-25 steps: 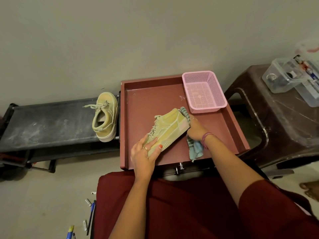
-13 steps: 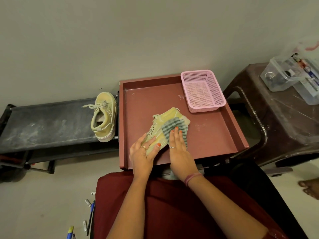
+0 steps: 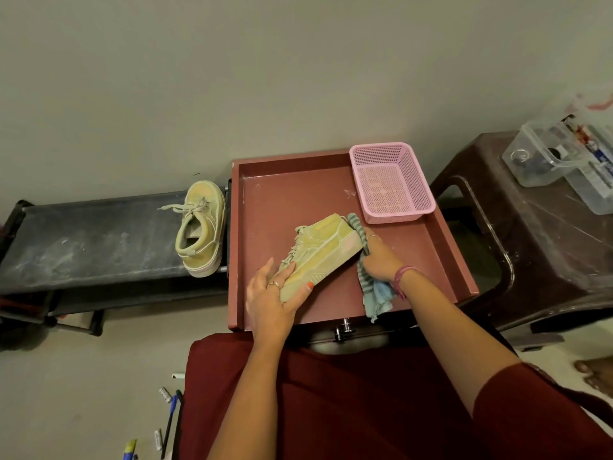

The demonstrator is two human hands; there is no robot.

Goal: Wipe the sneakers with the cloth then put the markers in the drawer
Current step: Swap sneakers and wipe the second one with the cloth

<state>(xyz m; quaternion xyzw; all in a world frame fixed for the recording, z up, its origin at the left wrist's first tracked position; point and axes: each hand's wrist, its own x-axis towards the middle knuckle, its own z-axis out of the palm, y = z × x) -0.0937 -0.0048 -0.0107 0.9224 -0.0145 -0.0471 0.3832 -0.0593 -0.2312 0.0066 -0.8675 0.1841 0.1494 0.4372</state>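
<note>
A pale yellow-green sneaker (image 3: 323,250) lies tilted on its side in the open reddish drawer (image 3: 285,190). My left hand (image 3: 275,297) grips its toe end, thumb on the sole edge. My right hand (image 3: 378,260) holds a blue-and-green striped cloth (image 3: 374,293) against the sneaker's heel; the cloth's tail hangs toward the drawer front. The second sneaker (image 3: 200,227) sits on the dark low shelf (image 3: 93,240) to the left. Several markers (image 3: 167,423) lie on the floor at the lower left, partly hidden by my red garment.
A pink mesh basket (image 3: 391,182) stands in the drawer's back right corner. A brown plastic stool (image 3: 544,234) on the right carries clear plastic boxes (image 3: 544,157). The drawer's metal handle (image 3: 341,330) faces me. The wall is close behind.
My right hand with the cloth slid from the sneaker's side back to its heel end. The left hand kept its grip on the toe.
</note>
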